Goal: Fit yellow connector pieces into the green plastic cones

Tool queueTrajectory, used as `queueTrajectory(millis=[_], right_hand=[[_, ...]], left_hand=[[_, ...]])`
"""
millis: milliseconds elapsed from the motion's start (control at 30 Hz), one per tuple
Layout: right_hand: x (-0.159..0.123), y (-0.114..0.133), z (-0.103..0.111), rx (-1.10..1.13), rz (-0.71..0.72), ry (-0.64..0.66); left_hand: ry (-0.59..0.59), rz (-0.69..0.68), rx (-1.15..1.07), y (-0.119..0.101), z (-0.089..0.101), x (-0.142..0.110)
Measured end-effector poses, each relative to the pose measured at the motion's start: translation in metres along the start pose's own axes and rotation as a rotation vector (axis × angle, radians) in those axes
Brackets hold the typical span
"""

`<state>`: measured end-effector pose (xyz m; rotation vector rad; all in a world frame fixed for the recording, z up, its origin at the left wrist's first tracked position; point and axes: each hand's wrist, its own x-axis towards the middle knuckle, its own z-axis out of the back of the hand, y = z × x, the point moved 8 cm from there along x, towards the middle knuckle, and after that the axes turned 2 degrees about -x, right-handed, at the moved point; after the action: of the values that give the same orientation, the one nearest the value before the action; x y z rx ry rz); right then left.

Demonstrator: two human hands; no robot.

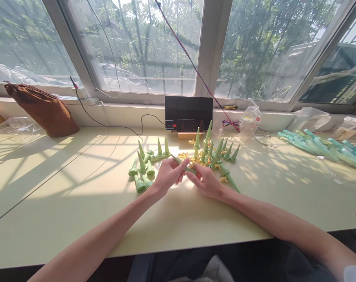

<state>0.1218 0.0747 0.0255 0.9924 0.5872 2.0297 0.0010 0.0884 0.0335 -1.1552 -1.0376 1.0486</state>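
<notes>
My left hand is closed around a green plastic cone, whose narrow tip points up and to the left. At the cone's other end, my right hand has its fingers pinched close to my left fingertips. Whatever sits between those right fingers is too small and covered to make out. Just beyond both hands lies a pile of small yellow plastic pieces. Several green cones stand or lie to the left. More green cones with yellow pieces in their sides cluster to the right.
Behind the cones, a phone leans in front of a dark tablet-like screen. A brown drawstring bag stands at the back left. Translucent teal plastic parts and a plastic-wrapped cup are on the right. Cables run along the sill.
</notes>
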Motion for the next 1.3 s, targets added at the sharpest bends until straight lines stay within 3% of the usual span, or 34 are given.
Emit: queueTrajectory(millis=[333,733,1033,1300], right_hand=[[0.002,-0.002,0.007,0.074,-0.032,-0.077],[0.002,-0.003,0.011,0.11,-0.016,-0.137],[0.003,-0.006,0.009,0.026,-0.027,-0.102],[0.004,0.003,0.014,-0.028,0.043,-0.15]], left_hand=[[-0.048,-0.043,0.099,-0.005,0.004,0.0],[0.074,-0.099,0.101,-0.008,-0.006,0.0],[0.069,-0.18,0.232,-0.01,-0.007,0.002],[0.052,-0.227,0.275,-0.012,-0.006,0.0]])
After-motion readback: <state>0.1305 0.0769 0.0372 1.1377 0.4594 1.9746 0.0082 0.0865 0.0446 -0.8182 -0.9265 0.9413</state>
